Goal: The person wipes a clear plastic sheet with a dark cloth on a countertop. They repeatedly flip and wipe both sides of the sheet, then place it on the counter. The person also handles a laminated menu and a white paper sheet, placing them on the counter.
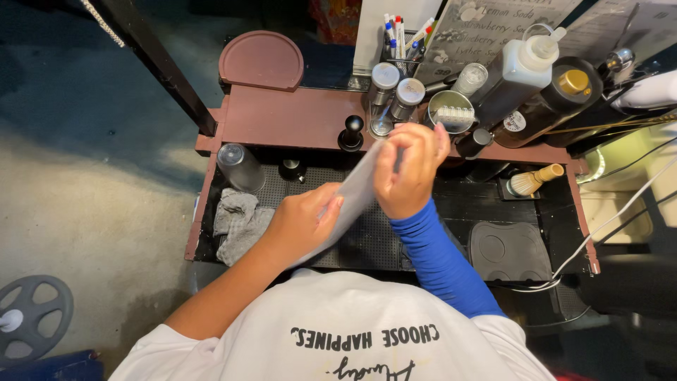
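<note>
Both my hands hold one thin, translucent grey sheet (pixel 356 190), like a plastic bag or film, stretched slantwise over the black work mat (pixel 367 243). My left hand (pixel 302 219) grips its lower end. My right hand (pixel 409 166), on an arm in a blue sleeve, pinches the upper end near the counter's back shelf. I cannot tell whether the sheet contains anything.
A brown shelf (pixel 282 116) carries a black tamper (pixel 351 132), shaker jars (pixel 396 92), a round tin (pixel 451 111), a white squeeze bottle (pixel 525 63) and a dark bottle (pixel 557 99). A clear cup (pixel 240 166) and grey rag (pixel 238 222) lie left; a bamboo whisk (pixel 536 180) right.
</note>
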